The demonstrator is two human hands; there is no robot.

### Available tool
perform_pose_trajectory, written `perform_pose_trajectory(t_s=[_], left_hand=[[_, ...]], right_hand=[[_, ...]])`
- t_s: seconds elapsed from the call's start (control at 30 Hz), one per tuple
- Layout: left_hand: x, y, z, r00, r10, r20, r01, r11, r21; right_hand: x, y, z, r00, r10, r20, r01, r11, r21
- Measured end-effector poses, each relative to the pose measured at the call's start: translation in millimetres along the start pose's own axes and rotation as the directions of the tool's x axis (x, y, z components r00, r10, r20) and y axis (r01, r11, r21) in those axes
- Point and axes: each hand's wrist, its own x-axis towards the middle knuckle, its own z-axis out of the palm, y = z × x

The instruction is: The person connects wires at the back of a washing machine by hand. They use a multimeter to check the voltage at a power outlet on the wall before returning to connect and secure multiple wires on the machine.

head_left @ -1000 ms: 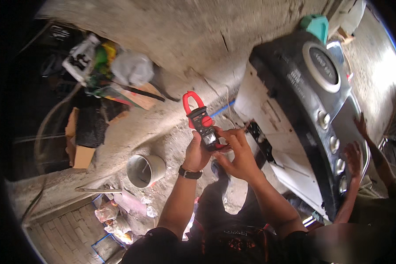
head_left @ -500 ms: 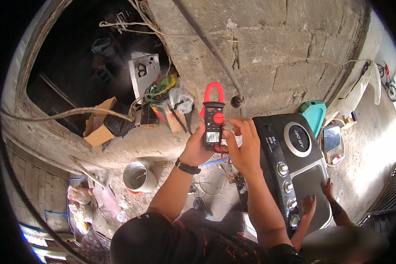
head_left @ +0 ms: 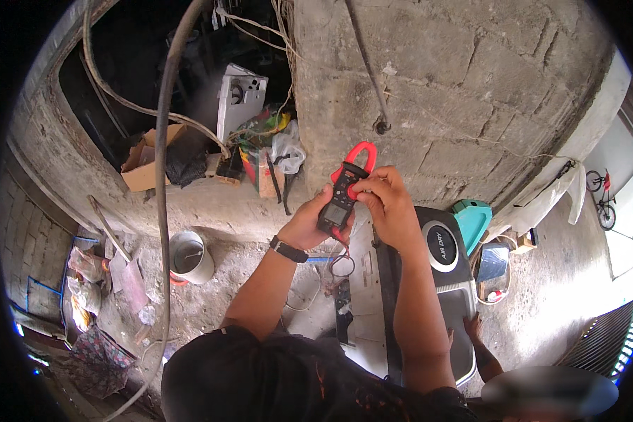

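Note:
A black clamp meter [head_left: 333,215] with a red jaw is held tilted in my left hand [head_left: 304,224], whose fingers wrap round its lower body. Its grey display faces up. My right hand [head_left: 391,211] pinches the red dial [head_left: 353,191] between thumb and fingers, partly covering it. From the meter's bottom end a red and black test lead [head_left: 344,257] hangs in a loop. Beneath my right forearm stands a washing machine [head_left: 460,276] with a dark top and a round lid; the arm hides its knobs. Another person's hand [head_left: 474,326] rests on that top.
A grey bucket [head_left: 202,261] stands on the floor at left. A thick cable [head_left: 164,141] hangs down in front of the wall opening. On the ledge lie a cardboard box [head_left: 142,169] and plastic bags [head_left: 287,150]. A teal plastic piece [head_left: 471,219] sits behind the machine.
My right hand has moved up from beside the display onto the dial. The meter has tilted to the right, and its display looks darker. The view has shifted.

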Motion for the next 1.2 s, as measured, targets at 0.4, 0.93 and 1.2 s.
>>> perform_pose_trajectory(t_s=[0.4,0.93,1.2], left_hand=[[-16.4,29.4,31.4,0.997,0.074,-0.038,-0.074,0.997,0.003],[-17.7,45.9,62.9,0.953,0.298,-0.060,-0.291,0.951,0.107],[-18.8,44.3,83.0,0.970,0.215,0.117,-0.224,0.973,0.065]], right_hand=[[26.5,-14.5,-16.9,0.983,-0.097,0.156,0.092,0.995,0.044],[-269.2,103.7,174.3,0.519,0.670,0.530,-0.832,0.253,0.494],[-208.3,151.1,202.7,0.629,0.666,0.402,-0.777,0.550,0.306]])
